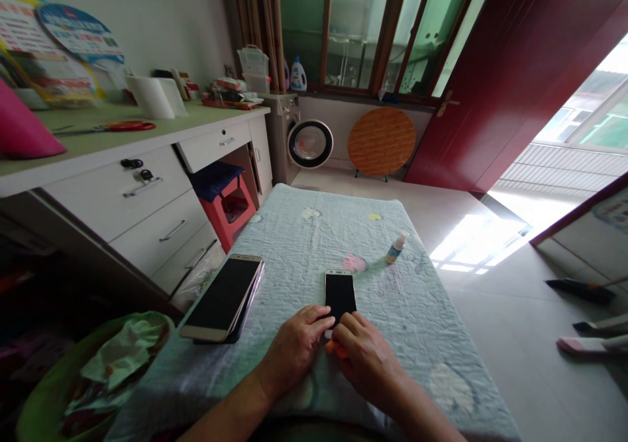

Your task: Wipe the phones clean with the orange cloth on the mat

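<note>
A smartphone with a dark screen lies face up on the cloth-covered table. My left hand grips its lower left edge, fingers bent over the rim. My right hand is closed on a small orange cloth at the phone's lower end. Its fingers hide part of the screen there. A little spray bottle with a clear cap stands beyond the phone to the right. To the left rests a stack of larger phones, topped by a gold-rimmed one.
A green bin with crumpled plastic stands at the table's left. Beyond it are a white desk and a red stool. A washing machine with its door open and a round wooden tabletop are at the back.
</note>
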`<state>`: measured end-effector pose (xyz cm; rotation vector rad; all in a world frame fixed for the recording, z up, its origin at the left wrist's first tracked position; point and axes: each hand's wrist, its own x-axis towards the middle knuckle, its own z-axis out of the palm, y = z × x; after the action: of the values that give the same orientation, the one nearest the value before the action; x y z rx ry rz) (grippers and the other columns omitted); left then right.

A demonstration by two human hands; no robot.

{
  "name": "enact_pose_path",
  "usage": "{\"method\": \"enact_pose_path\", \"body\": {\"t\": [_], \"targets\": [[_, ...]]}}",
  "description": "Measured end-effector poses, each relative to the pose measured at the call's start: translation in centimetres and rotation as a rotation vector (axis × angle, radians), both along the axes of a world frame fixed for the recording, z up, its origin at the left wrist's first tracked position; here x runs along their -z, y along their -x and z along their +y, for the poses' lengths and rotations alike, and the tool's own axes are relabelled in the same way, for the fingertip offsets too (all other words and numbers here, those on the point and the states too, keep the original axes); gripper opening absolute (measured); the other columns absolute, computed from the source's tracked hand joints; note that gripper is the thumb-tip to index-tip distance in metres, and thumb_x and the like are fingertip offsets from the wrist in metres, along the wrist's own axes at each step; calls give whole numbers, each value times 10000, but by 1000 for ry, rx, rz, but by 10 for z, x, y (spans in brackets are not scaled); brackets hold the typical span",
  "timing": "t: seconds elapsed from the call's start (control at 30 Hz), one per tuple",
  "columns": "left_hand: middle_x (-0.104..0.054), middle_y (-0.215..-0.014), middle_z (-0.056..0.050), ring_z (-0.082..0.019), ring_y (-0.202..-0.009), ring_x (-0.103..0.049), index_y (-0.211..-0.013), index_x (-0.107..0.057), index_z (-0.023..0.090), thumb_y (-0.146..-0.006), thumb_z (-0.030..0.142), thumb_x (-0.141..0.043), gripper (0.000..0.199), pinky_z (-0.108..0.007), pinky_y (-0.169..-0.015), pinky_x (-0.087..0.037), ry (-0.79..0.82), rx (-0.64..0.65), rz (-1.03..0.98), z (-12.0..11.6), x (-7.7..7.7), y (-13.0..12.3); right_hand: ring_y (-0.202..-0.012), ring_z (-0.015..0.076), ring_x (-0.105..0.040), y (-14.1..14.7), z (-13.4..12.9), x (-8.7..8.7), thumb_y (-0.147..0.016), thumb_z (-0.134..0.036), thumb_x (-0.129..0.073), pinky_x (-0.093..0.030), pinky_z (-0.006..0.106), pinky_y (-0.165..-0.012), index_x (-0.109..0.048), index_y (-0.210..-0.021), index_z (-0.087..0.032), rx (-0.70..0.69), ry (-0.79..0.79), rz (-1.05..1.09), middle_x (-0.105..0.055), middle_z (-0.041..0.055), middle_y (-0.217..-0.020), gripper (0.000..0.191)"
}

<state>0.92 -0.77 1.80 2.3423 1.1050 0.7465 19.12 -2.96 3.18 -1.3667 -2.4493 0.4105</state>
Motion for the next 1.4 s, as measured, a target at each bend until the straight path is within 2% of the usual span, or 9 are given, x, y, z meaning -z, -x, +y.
{"method": "enact_pose_path", "body": {"t": [0.23, 0.47, 0.6, 0.73, 0.87, 1.07, 1.3, 1.4], "targets": [[-641, -1228, -56, -190, -1137, -596, -1152, -659, 217, -818, 22, -444, 443, -352, -984, -511, -68, -6, 13, 0, 6, 1, -809, 176, -503, -17, -6, -13, -839, -59, -548, -358, 284, -698, -570, -816, -200, 90, 95, -48, -583, 26, -864, 144], [-629, -1264, -74, -208, -1169, -585, -1148, -658, 202, -881, 162, -493, 316, -362, -1032, -470, 30, 13, -42, 1, 4, 3, -813, 176, -485, 13, 2, -3, -888, -124, -533, -345, 300, -709, -573, -881, -196, -33, -7, -30, -602, 28, -904, 82], [-625, -1276, -88, -208, -1181, -581, -1179, -640, 174, -881, 163, -475, 341, -357, -1046, -458, 62, 2, -64, 2, 5, 4, -826, 176, -487, 21, 4, 0, -862, -112, -554, -346, 298, -718, -577, -885, -197, -24, -5, -16, -605, 25, -917, 91], [-612, -1297, -103, -219, -1198, -574, -1184, -649, 173, -896, 133, -422, 369, -382, -1039, -467, 28, 16, 17, 3, 8, 3, -795, 173, -493, 6, 0, 2, -863, -115, -537, -335, 295, -689, -577, -837, -197, 76, 12, -49, -595, 22, -867, 95], [-609, -1296, -102, -203, -1203, -569, -1197, -637, 164, -855, 50, -393, 436, -372, -1029, -479, -30, 11, 35, 2, 11, 3, -795, 168, -512, -20, -4, -7, -847, -102, -524, -340, 281, -697, -563, -785, -194, 163, 82, -61, -586, 21, -837, 118], [-579, -1325, -116, -258, -1223, -545, -1231, -603, 166, -817, 164, -582, 414, -434, -1045, -465, -58, 12, 17, -2, 12, 5, -732, 142, -506, -40, 5, -23, -822, -125, -521, -325, 255, -647, -505, -744, -194, 243, 112, 44, -550, 5, -788, 105], [-608, -1290, -93, -233, -1195, -569, -1205, -622, 195, -907, 173, -535, 311, -411, -1035, -476, -59, 8, 27, -1, 11, 3, -766, 144, -520, -26, 23, -5, -859, -135, -497, -335, 245, -677, -501, -781, -190, 246, 85, 90, -558, 13, -827, 96], [-601, -1298, -81, -229, -1197, -567, -1215, -616, 209, -906, 167, -550, 319, -406, -1037, -476, -60, 16, 12, -1, 10, 2, -783, 153, -529, -25, 40, -4, -880, -146, -494, -342, 248, -697, -514, -785, -187, 291, 48, 47, -568, 21, -832, 106]]}}
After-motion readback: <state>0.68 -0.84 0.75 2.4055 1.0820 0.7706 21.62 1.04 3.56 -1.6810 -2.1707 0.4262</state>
